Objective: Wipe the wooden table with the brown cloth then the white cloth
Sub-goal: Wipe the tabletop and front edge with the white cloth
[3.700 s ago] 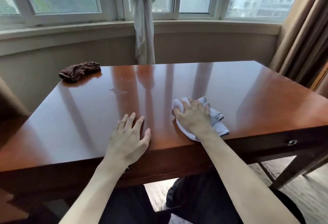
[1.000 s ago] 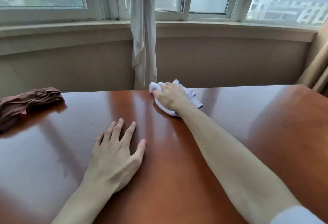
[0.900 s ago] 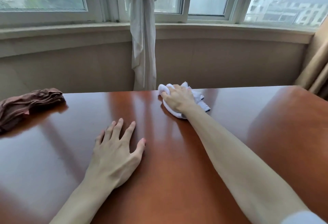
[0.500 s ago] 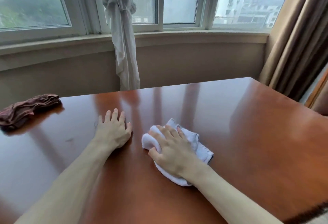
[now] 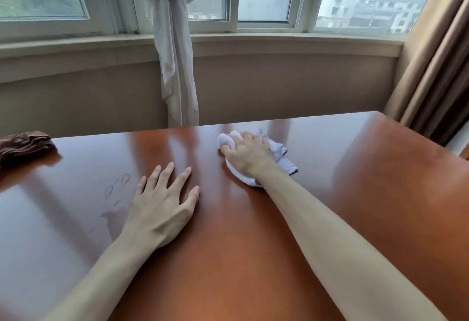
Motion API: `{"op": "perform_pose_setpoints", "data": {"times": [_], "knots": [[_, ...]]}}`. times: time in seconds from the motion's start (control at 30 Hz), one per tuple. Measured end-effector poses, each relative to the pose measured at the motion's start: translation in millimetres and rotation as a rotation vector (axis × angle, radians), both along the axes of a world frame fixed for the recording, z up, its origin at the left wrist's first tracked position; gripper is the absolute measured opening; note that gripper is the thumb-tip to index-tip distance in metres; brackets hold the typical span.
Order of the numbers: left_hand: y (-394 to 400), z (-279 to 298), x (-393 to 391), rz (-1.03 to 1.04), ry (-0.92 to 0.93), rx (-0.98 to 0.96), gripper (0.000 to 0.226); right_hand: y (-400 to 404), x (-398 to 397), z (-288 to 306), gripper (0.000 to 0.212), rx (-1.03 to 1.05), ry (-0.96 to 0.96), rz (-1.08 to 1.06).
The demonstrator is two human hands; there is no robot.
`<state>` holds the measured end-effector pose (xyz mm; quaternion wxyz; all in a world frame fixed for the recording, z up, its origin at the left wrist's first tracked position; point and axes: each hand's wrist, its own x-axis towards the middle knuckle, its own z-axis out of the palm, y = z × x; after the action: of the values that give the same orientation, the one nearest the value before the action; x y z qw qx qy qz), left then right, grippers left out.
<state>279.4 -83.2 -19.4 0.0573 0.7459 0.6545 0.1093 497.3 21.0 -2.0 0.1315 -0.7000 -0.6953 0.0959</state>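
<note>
The glossy reddish-brown wooden table [image 5: 355,193] carried a crumpled brown cloth [image 5: 24,145] at its far left corner. A bunched white cloth [image 5: 278,154] lay near the far edge, around the middle. Faint smudged fingerprints [image 5: 118,186] marked the left half.

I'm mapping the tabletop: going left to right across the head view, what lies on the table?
Brown cloth → fingerprint smudges → left hand → right hand on the white cloth.

right hand [image 5: 247,154] grips white cloth [image 5: 280,153] | left hand [image 5: 162,206] flat on table [image 5: 368,193]
</note>
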Motion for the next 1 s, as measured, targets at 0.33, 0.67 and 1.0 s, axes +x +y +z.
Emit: {"op": "perform_pose_setpoints", "data": {"times": [0.33,0.67,1.0], "knots": [[1.6,1.5,-0.8,0.017,0.004,-0.003,0.076,57.1,6.3,-1.6,0.049,0.043,0.005,0.001],[-3.4,6.0,-1.1,-0.013,0.011,-0.069,0.066,-215.6,-16.1,-8.5,0.064,0.08,-0.011,0.212],[-1.9,-0.1,-1.5,-0.014,-0.011,-0.023,0.064,-158.7,-8.4,-4.6,0.069,0.035,0.002,0.087]]}}
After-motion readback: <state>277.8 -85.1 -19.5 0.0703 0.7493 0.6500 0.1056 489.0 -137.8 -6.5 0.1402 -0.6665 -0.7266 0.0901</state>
